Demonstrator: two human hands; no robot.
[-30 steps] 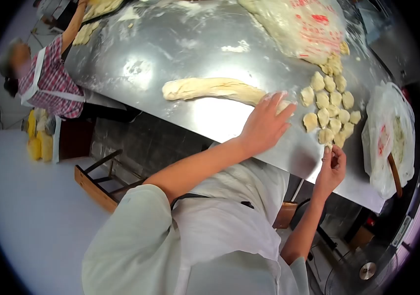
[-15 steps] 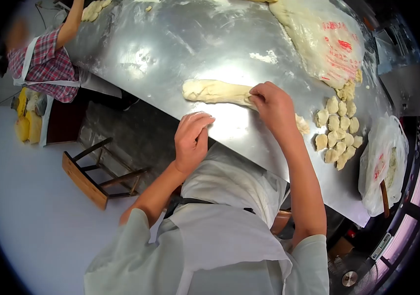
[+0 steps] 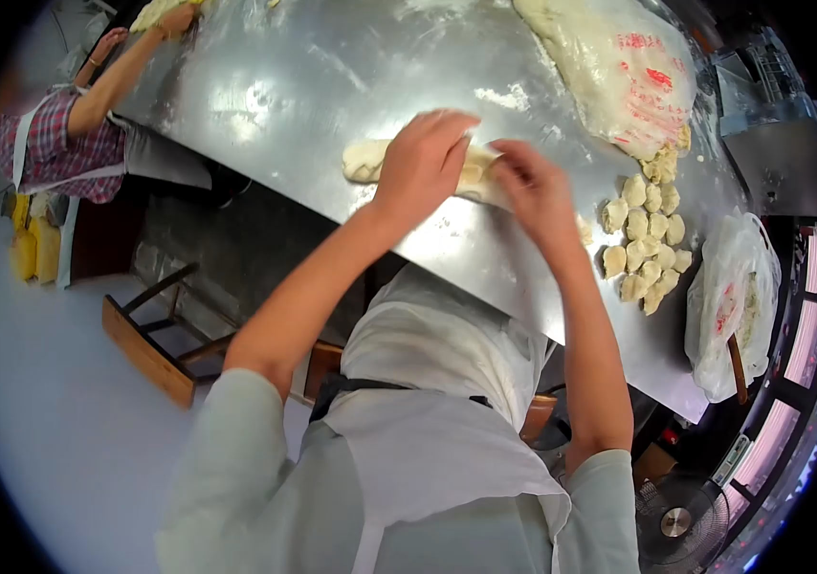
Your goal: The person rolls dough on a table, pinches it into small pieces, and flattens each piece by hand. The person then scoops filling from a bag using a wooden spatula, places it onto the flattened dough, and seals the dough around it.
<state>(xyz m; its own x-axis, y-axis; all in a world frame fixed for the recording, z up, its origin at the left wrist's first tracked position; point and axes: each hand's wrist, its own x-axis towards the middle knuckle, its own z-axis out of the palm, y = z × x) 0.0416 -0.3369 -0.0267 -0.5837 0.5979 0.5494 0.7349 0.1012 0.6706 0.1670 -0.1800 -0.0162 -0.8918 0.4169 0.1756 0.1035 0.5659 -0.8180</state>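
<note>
A pale, floury roll of dough point(image 3: 364, 161) lies across the metal table near its front edge. My left hand point(image 3: 428, 163) is laid over the middle of the roll, its fingers curled round the far side. At the right part of the roll, my right hand point(image 3: 535, 191) has its fingers bent in against the dough, slightly blurred. The two hands are close together, and between them a short stretch of dough shows. Part of the roll is hidden under my left hand.
Several small dough pieces point(image 3: 652, 230) lie to the right, below a large mass of dough under printed plastic point(image 3: 619, 77). A white plastic bag point(image 3: 729, 306) sits at the right edge. Another person point(image 3: 74, 124) works at the far left. A wooden stool point(image 3: 155, 354) stands below the table.
My left hand has moved up and right from the table's front edge onto the dough roll. My right hand stays by the roll's right part. The other person's arm has shifted.
</note>
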